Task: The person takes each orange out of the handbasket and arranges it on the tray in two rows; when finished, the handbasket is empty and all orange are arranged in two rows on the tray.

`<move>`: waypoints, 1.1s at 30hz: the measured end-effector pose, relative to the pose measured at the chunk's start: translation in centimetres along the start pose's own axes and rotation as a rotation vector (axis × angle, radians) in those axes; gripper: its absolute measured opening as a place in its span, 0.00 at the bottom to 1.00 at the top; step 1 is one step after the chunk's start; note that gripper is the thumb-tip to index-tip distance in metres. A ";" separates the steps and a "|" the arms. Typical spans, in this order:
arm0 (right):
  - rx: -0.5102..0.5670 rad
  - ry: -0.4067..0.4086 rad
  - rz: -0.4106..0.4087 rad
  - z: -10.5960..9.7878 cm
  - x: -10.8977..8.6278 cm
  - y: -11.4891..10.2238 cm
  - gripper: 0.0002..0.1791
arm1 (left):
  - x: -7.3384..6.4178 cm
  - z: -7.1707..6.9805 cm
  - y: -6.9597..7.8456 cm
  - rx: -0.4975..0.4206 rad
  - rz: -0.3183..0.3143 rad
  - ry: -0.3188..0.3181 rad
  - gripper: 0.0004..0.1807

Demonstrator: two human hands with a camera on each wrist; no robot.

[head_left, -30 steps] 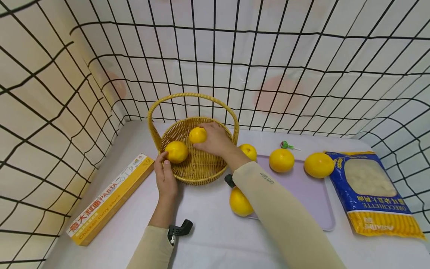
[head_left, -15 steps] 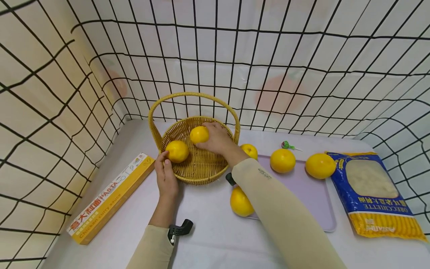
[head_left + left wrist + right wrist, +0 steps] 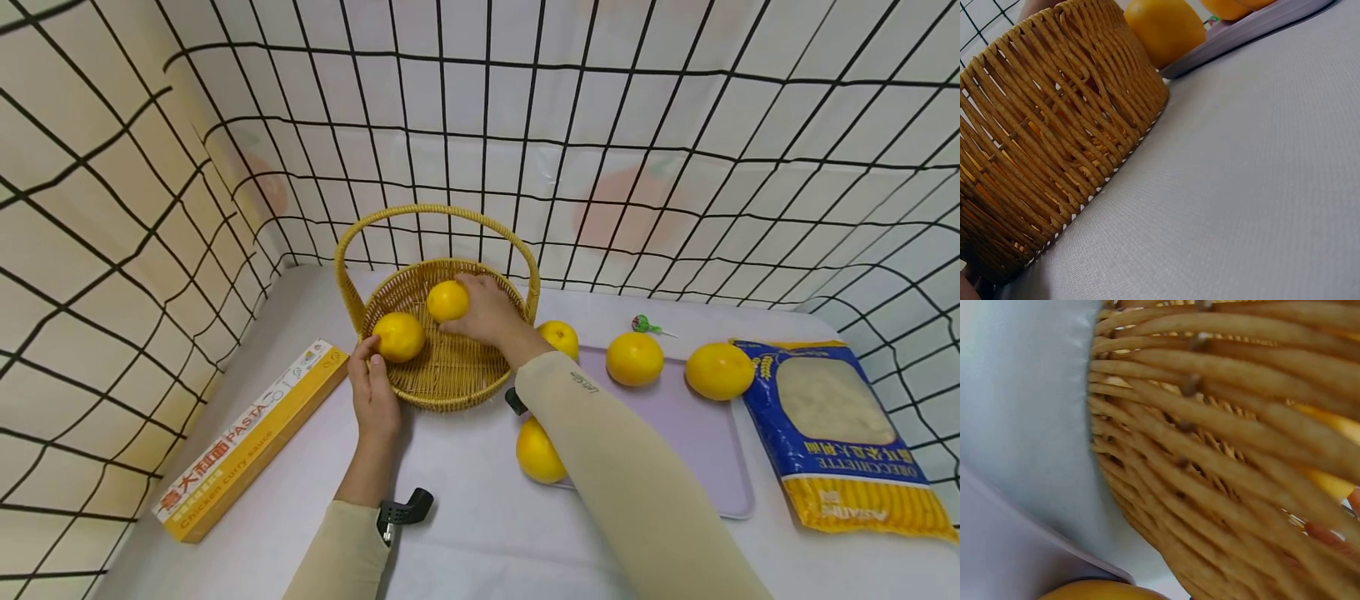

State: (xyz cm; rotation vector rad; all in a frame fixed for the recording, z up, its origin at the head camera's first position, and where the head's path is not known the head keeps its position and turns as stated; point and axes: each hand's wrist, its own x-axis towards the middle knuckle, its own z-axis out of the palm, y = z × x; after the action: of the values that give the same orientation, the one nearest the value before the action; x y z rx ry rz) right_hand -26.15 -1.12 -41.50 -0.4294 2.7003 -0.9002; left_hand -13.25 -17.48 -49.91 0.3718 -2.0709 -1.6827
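Observation:
In the head view a woven basket (image 3: pixel 442 405) with a tall arched handle stands at the middle of the table. My left hand (image 3: pixel 375 400) holds its left side, fingertips at the rim beside a larger orange (image 3: pixel 400 337) lying inside. My right hand (image 3: pixel 489 313) reaches in under the handle and grips a smaller yellow-orange orange (image 3: pixel 447 301) between thumb and fingers. The left wrist view shows mostly the basket's woven wall (image 3: pixel 1066 106). Through the weave in the right wrist view, part of the held orange (image 3: pixel 1335 428) shows near fingertips.
A lilac tray (image 3: pixel 693 442) lies to the right, partly under my right sleeve, with several oranges (image 3: pixel 634 359) on and around it. A lollipop (image 3: pixel 651 326) is behind it. A blue pasta bag (image 3: pixel 843 442) lies far right, a long pasta box (image 3: pixel 255 442) left. Black wire mesh surrounds the table.
The head view has shifted slightly, moving the whole scene a little to the right. Both hands keep their places at the basket, and the smaller orange stays in my right hand.

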 end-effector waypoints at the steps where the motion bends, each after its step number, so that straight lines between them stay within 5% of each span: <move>1: 0.012 0.005 -0.001 0.0 0.0 0.1 0.54 | 0.0 0.0 0.0 0.004 0.002 -0.001 0.21; 33: 0.100 0.037 -0.032 1.4 1.1 0.9 0.58 | 0.1 0.0 0.0 0.011 -0.016 -0.001 0.21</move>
State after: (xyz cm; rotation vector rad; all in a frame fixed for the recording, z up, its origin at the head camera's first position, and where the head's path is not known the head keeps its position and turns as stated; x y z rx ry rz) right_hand -26.86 -1.61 -43.31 -0.4395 2.6743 -1.0564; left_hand -13.31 -17.55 -49.84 0.3921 -2.0842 -1.6811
